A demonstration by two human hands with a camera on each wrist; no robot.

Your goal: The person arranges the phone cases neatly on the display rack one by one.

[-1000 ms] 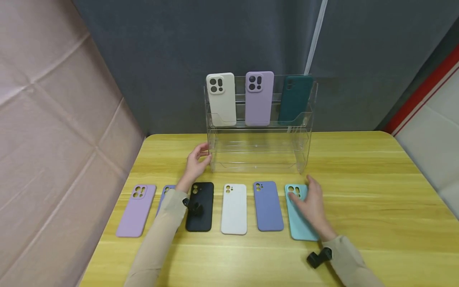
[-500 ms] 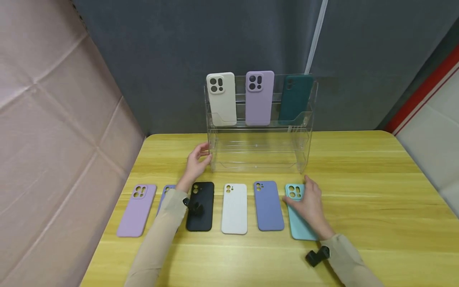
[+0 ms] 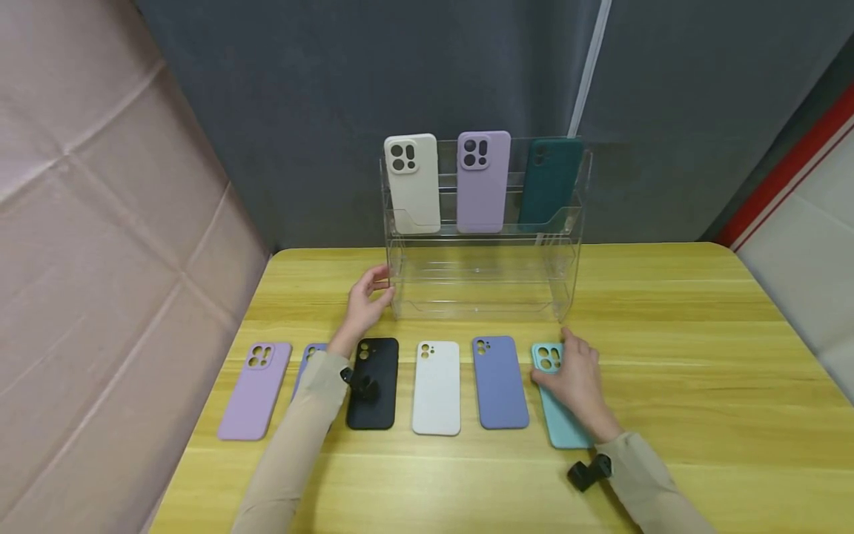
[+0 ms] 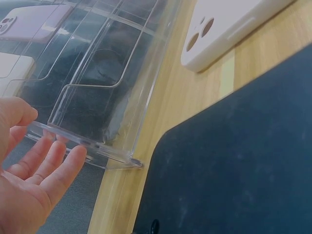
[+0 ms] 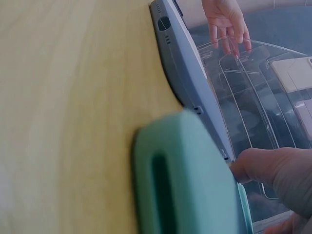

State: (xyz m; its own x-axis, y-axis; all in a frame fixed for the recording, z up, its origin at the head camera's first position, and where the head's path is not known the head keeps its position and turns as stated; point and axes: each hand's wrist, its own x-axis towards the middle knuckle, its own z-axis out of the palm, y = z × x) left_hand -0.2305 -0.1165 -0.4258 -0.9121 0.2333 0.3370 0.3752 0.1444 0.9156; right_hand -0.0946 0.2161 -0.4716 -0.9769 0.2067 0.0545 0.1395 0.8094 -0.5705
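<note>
My right hand (image 3: 579, 378) grips a turquoise phone case (image 3: 567, 424) at the right end of a row on the table. The thumb is at its left edge, and the fingers lie across its upper right part, hiding it. In the right wrist view the turquoise case (image 5: 195, 175) looms close, the thumb (image 5: 263, 165) at its edge. My left hand (image 3: 363, 305) touches the left side of a clear acrylic display rack (image 3: 477, 308), its fingers (image 4: 63, 170) fairly straight against the side panel. The rack's top tier bears a cream case (image 3: 415, 193), a lilac case (image 3: 484, 196) and a dark green case (image 3: 548, 185).
Along the wooden table (image 3: 694, 356) lie a lilac case (image 3: 253, 400), a blue-violet case (image 3: 308, 360) partly under the left arm, a black case (image 3: 382, 371), a white case (image 3: 437, 393) and another blue-violet case (image 3: 502, 393). A dark curtain (image 3: 320, 133) hangs behind the rack.
My right thumb has moved from over the turquoise case to its left edge. The case's lower end has shifted slightly right. The left hand stays at the rack.
</note>
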